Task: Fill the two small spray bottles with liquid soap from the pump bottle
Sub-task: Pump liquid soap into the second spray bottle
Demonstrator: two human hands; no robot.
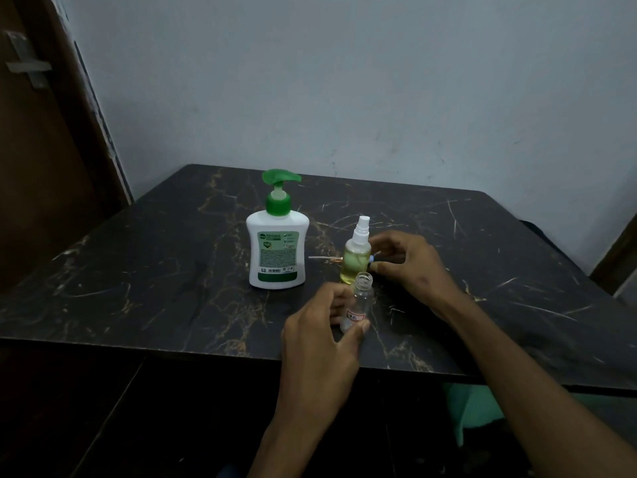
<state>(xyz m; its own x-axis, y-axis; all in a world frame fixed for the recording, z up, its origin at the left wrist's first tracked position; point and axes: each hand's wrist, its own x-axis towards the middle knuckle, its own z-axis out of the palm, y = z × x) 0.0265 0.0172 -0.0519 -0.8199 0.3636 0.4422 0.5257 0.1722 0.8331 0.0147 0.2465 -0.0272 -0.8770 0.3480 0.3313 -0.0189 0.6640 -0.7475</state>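
Observation:
A white pump bottle (277, 250) with a green pump head stands at the table's middle. To its right stands a small spray bottle (356, 262) holding yellow-green liquid, its white sprayer screwed on. Just in front of it is an empty clear spray bottle (360, 298) with an open threaded neck and a small label. My left hand (320, 336) grips this bottle low down, thumb on its near side. My right hand (410, 262) pinches a loose spray head (371, 259) behind the filled bottle. The spray head's thin dip tube (322, 258) points left along the table.
Everything stands on a dark marble-patterned table (172, 270) pushed against a pale wall. A brown door (38, 150) is at the left. The table's near edge runs just under my wrists.

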